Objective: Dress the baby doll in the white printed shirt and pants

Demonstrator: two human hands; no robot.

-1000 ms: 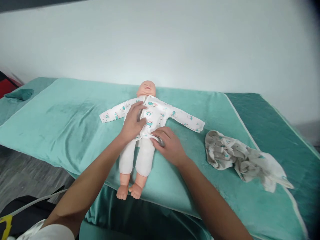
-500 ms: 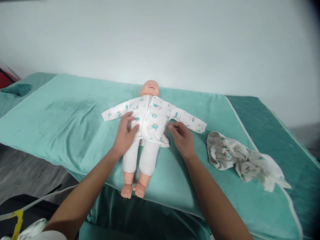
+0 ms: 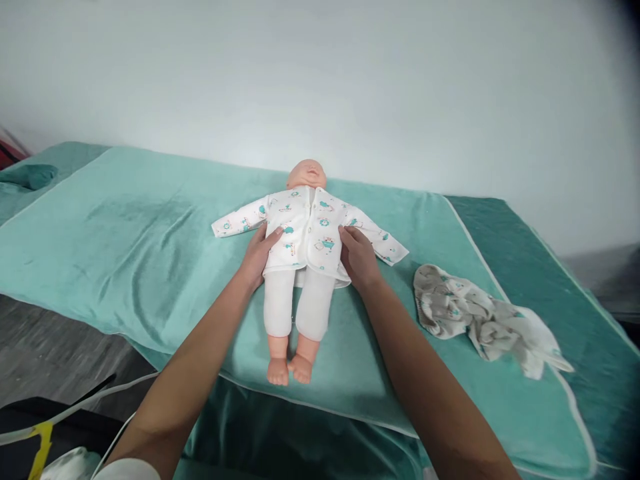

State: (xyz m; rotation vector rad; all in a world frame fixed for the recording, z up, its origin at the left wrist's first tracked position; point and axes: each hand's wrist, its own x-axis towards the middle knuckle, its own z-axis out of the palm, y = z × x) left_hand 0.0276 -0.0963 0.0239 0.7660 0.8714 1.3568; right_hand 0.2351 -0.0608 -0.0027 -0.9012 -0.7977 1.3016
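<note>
A baby doll lies on its back, head toward the wall and feet near the bed's front edge. It wears a white jacket with teal and small red prints, its sleeves spread to both sides. My left hand grips the doll's side at the waist, thumb on the jacket front and the other fingers largely hidden. On the opposite side, my right hand is closed round the waist, its thumb at the jacket's edge. The doll's white cloth legs and bare feet lie between my forearms.
Crumpled printed baby clothing lies to the right on the teal bed cover. A white wall runs behind the bed. At lower left, a pale cable with yellow tape passes near my left arm.
My hands have closed in on the doll's sides and now grip its waist. The doll has shifted slightly right, and its legs lie straighter.
</note>
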